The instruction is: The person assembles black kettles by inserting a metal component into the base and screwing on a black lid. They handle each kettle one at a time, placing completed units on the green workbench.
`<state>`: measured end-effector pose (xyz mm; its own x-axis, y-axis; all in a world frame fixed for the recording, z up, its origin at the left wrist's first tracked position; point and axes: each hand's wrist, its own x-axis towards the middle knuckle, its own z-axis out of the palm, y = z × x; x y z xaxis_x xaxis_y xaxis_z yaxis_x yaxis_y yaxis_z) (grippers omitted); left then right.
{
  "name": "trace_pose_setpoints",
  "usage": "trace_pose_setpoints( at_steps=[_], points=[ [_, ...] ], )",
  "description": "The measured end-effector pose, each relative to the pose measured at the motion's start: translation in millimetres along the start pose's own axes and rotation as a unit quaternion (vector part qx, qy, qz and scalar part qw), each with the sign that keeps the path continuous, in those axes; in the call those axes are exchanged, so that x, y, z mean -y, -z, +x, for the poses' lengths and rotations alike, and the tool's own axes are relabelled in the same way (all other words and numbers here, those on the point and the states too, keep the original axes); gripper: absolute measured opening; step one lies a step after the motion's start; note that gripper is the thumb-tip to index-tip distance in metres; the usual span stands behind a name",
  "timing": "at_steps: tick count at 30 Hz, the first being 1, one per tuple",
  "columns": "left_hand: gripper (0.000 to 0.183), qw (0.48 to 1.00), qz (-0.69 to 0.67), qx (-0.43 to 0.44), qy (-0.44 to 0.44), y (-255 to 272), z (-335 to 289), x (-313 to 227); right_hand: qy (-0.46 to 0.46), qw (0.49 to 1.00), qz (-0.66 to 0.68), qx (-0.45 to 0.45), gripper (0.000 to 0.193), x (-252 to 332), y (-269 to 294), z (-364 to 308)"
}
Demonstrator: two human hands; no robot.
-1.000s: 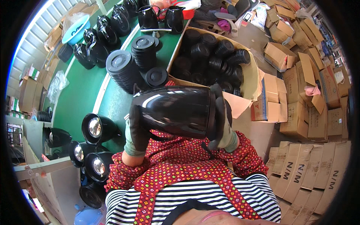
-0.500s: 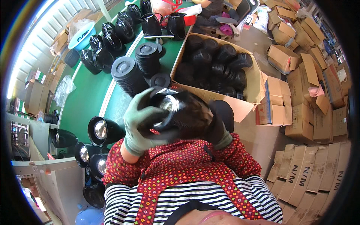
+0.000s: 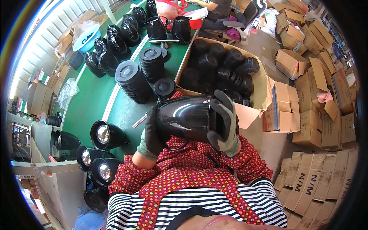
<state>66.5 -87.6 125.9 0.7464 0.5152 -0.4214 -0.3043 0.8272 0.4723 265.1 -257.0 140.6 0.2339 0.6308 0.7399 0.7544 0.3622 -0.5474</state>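
Observation:
A glossy black jug [image 3: 184, 117] lies sideways between my hands in front of my chest, its curved handle partly visible underneath. My gloved left hand [image 3: 152, 134] is closed round its left end. At the other end my gloved right hand [image 3: 225, 124] grips the dark rim, fingers spread over the edge. Just beyond the jug, a round black lid [image 3: 165, 88] rests on the green table, beside two stacks of black lids, the nearer-left stack [image 3: 132, 82] and another stack [image 3: 152, 63]. A thin metal rod [image 3: 139, 120] shows next to my left hand; what it belongs to is hidden.
An open carton [image 3: 260, 86] full of black lids stands right of the green table [image 3: 90, 101]. Several black jugs [image 3: 111, 50] line the table's far side. Jugs with shiny insides [image 3: 102, 134] lie at my left. Cartons [image 3: 318, 122] pile up at right; another person [image 3: 218, 15] sits beyond.
The jug has turned from a tilted, blurred position with its shiny inside showing to lying sideways. My left hand has shifted lower along it, and my right hand has turned at its right end.

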Motion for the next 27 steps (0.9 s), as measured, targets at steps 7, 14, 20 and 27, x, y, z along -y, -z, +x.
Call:
trace_pose_setpoints(
  at_steps=[7,14,20,27],
  points=[
    [0.028,0.876,0.345,-0.047,-0.335,-10.5,2.6,0.7,-0.299,0.851,0.375,-0.215,0.066,-1.3,-41.8,-24.0],
    [0.047,0.595,0.638,0.029,-0.489,-37.7,-11.0,-9.9,-0.389,0.791,0.454,-0.131,0.058,-18.3,-44.3,-41.7],
    [0.127,0.545,0.627,0.107,-0.547,-49.8,-37.2,1.8,-0.460,0.690,0.547,-0.110,0.063,-8.5,-38.6,-27.8],
    [0.132,0.524,0.643,0.102,-0.550,-47.6,-38.8,6.3,-0.489,0.669,0.556,-0.054,0.063,-20.3,-31.0,-35.1]
  ],
)
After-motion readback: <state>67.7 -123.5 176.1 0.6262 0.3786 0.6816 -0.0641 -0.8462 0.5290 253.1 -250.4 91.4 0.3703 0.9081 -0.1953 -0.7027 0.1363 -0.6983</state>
